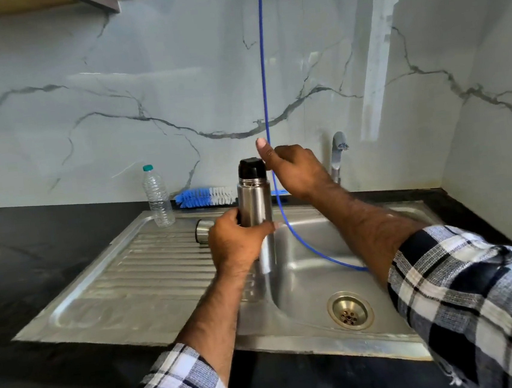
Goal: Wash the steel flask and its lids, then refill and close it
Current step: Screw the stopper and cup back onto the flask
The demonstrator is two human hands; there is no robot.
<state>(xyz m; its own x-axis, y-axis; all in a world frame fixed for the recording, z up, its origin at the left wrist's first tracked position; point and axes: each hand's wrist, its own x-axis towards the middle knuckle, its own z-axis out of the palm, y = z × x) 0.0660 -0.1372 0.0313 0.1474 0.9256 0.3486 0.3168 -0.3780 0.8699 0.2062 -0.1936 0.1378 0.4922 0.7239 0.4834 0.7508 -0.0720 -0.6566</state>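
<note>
Head view: the left hand (237,242) has its fingers wrapped around the middle of the steel flask (256,212), thumb pressed across the near face of the body and the other fingers curled behind it. The right hand (296,168) sits just right of the flask's top; its thumb sticks straight up, and the remaining fingers are folded toward the black inner lid (251,167). Whether they actually touch the lid cannot be told.

The flask stands upright, long axis vertical, mouth end up and capped by the black lid, base down at the ridge between the drainboard and the basin of the steel sink (149,266). No brand or writing is readable on its body.

Left of the flask, partly hidden by the left hand, the steel outer cap (202,228) lies on its side on the drainboard. Farther left and back stands a clear plastic bottle (157,197) with a green cap, its label unreadable. A blue-and-white bottle brush (206,197) lies along the far sink edge by the wall. A thin blue hose (263,68) hangs down the marble-patterned wall, passes behind the right hand and curves into the basin. The tap (338,154) rises at the far right of the sink. Both forearms wear rolled checked sleeves.
</note>
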